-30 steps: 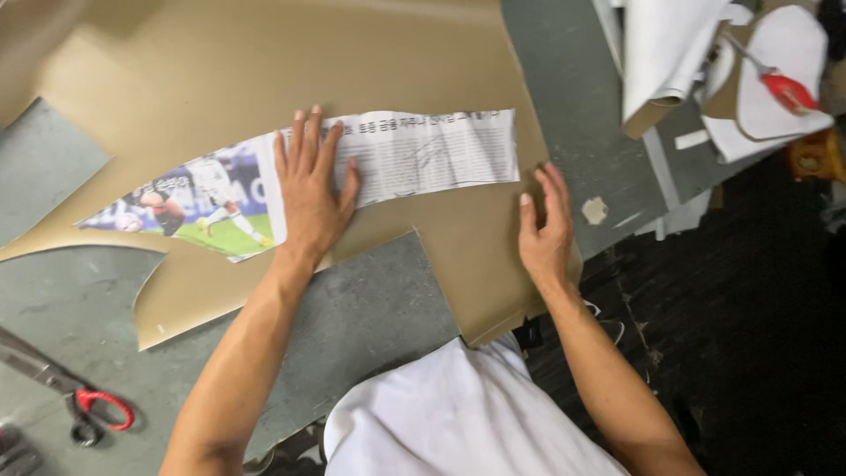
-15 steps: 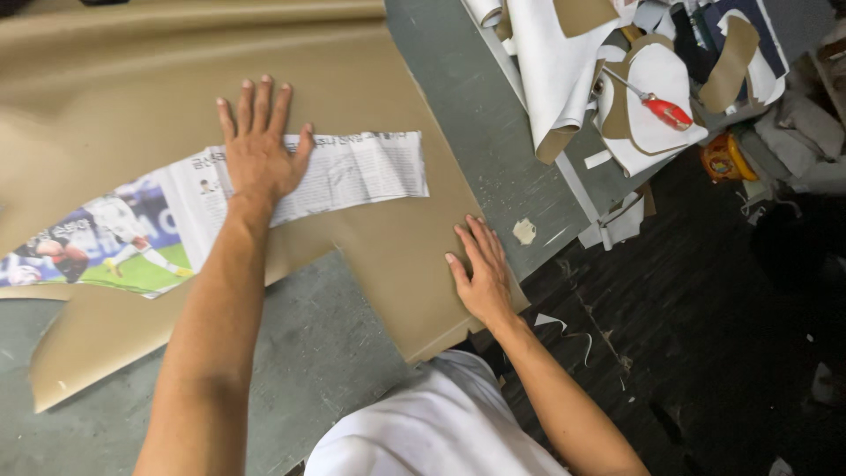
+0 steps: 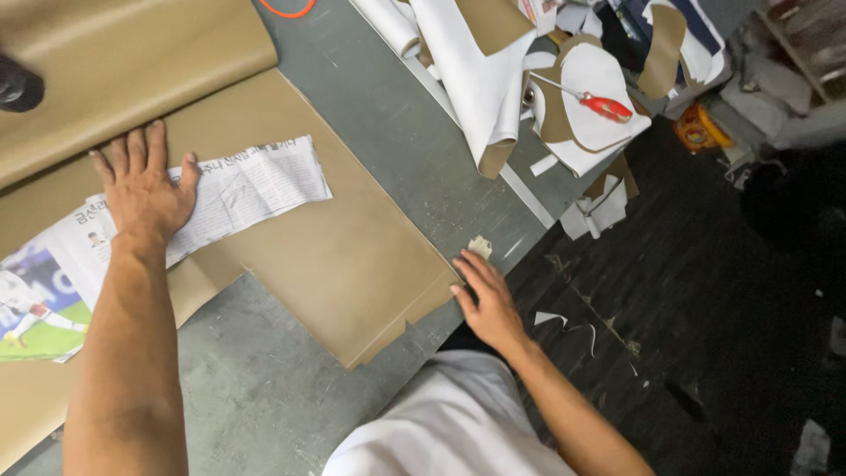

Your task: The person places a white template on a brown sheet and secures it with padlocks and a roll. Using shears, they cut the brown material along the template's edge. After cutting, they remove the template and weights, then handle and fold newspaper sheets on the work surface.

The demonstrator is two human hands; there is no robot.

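Observation:
My left hand [image 3: 145, 189] lies flat, fingers spread, on a newspaper strip [image 3: 256, 187] cut as a pattern. The strip rests on a tan sheet of leather-like material [image 3: 339, 256] spread over a grey table [image 3: 264, 388]. My right hand [image 3: 486, 298] rests at the table's near edge, fingertips touching the corner of the tan sheet, holding nothing. The strip's left end shows a colour sports photo.
A tan roll [image 3: 132, 62] lies at the back left. White and tan offcuts [image 3: 480, 79] pile at the back right, with a red-handled tool [image 3: 604, 106] on them. Scraps litter the dark floor [image 3: 705, 308] on the right. An orange loop [image 3: 286, 9] shows at the top.
The view has swung right and the hands now sit further left in frame. My right hand slid off the tan sheet to its corner at the table edge. My left hand stays on the newspaper.

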